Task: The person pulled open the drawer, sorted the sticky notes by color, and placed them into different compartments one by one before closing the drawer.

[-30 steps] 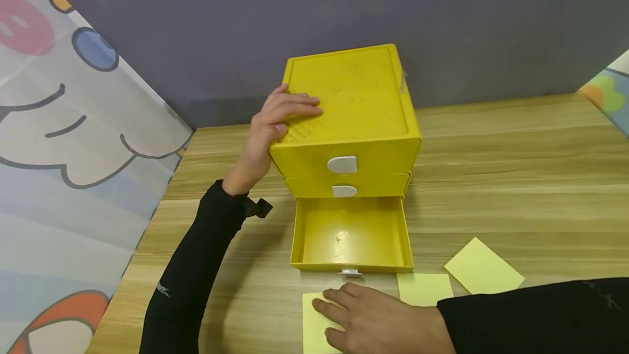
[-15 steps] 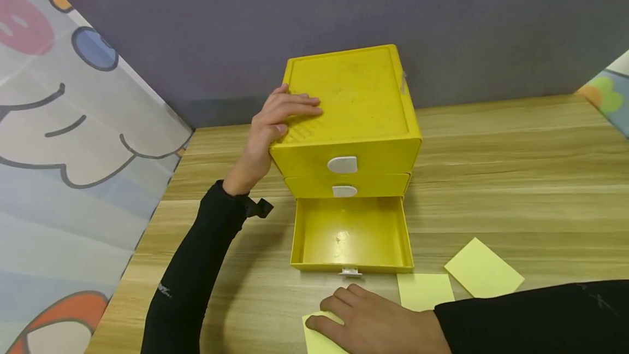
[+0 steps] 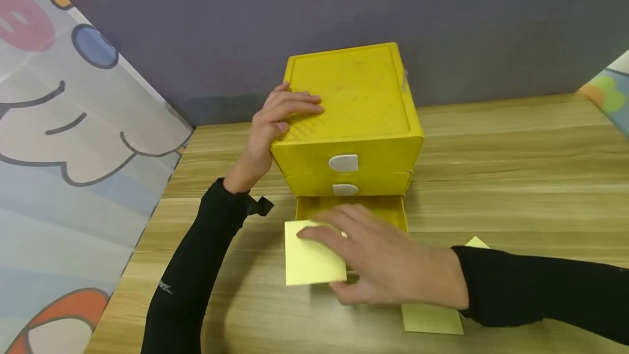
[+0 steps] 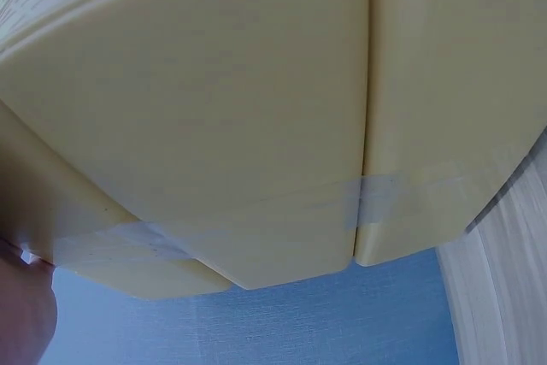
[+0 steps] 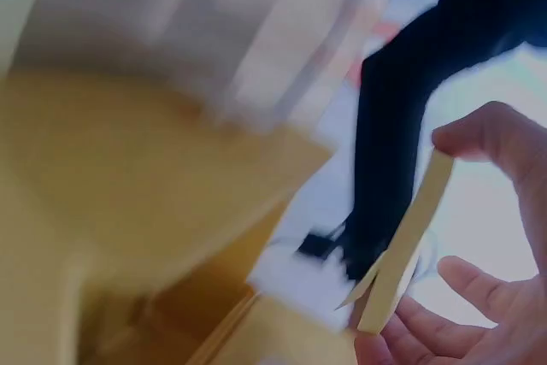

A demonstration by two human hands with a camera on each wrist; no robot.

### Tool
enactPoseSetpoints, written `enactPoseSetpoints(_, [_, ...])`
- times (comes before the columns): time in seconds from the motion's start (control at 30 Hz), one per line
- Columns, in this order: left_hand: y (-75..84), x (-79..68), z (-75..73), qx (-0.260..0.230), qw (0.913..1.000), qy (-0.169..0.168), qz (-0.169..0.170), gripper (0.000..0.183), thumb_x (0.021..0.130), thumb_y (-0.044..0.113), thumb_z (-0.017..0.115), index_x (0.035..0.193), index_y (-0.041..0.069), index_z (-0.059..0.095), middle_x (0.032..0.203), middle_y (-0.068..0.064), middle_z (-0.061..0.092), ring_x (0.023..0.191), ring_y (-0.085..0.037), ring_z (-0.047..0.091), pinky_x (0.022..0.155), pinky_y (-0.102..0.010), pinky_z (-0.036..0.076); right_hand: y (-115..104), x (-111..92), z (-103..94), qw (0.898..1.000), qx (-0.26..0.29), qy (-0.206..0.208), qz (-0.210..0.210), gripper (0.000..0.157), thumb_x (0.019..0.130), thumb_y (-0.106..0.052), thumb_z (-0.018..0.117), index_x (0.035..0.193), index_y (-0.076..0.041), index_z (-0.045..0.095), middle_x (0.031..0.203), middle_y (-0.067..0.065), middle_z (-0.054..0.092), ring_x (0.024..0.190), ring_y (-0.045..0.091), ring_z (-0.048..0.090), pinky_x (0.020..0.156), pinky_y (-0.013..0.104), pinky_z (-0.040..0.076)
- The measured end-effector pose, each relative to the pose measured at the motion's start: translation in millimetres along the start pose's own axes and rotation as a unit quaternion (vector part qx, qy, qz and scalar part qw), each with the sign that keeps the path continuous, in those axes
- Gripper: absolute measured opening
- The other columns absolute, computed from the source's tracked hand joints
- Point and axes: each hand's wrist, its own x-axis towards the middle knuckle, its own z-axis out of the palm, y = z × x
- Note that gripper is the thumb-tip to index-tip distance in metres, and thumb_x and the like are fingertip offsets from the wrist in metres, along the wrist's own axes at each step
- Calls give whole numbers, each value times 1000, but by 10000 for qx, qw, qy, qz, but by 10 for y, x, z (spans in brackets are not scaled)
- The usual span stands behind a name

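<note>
A yellow drawer cabinet [image 3: 356,94] stands against the grey wall, its bottom drawer [image 3: 395,213] pulled out. My left hand [image 3: 267,124] rests on the cabinet's top left edge, fingers flat on top; the left wrist view shows the cabinet's side [image 4: 231,126] close up. Above the drawer's front left corner, my right hand [image 3: 383,261] holds a pale yellow sticky note pad [image 3: 314,261] off the table. In the right wrist view, thumb and fingers pinch the pad [image 5: 419,228] by its edges. The hand and pad hide much of the drawer.
Another sticky note pad [image 3: 432,319] lies on the wooden table [image 3: 516,179], partly under my right forearm. A corner of one more pad [image 3: 476,242] shows behind the sleeve. A cartoon-printed panel [image 3: 73,206] borders the table's left side.
My right hand has gripped the nearest sticky note pad, lifted it off the table and moved it forward to the open drawer. The left hand stays on the cabinet.
</note>
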Motion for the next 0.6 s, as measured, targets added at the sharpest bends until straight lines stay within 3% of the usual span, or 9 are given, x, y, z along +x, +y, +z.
enactPoseSetpoints(0.17, [2,2,0,4,9999,-109,-58,57,95,17,25,116,-3,73,125,-24,70,131,-32,56,131,-42,19,256,75,-13,9987,175,-3,475,68,76,-27,83,137,-19,55,145,9,57,133,27,54,113,47,47])
enactPoseSetpoints(0.47, [-1,18,-6,67,9999,-85,-51,57,92,15,25,116,-4,73,124,-24,70,131,-31,57,131,-41,20,382,93,91,9978,-586,-273,-167,67,77,-18,81,139,-14,54,144,14,56,133,33,55,115,47,46])
enactPoseSetpoints(0.6, [0,1,-18,95,9999,-89,-59,57,92,14,25,116,-3,73,124,-24,70,130,-30,57,131,-41,20,432,124,168,9971,-435,-594,-178,63,81,-16,80,139,-12,54,141,11,58,130,29,57,113,42,49])
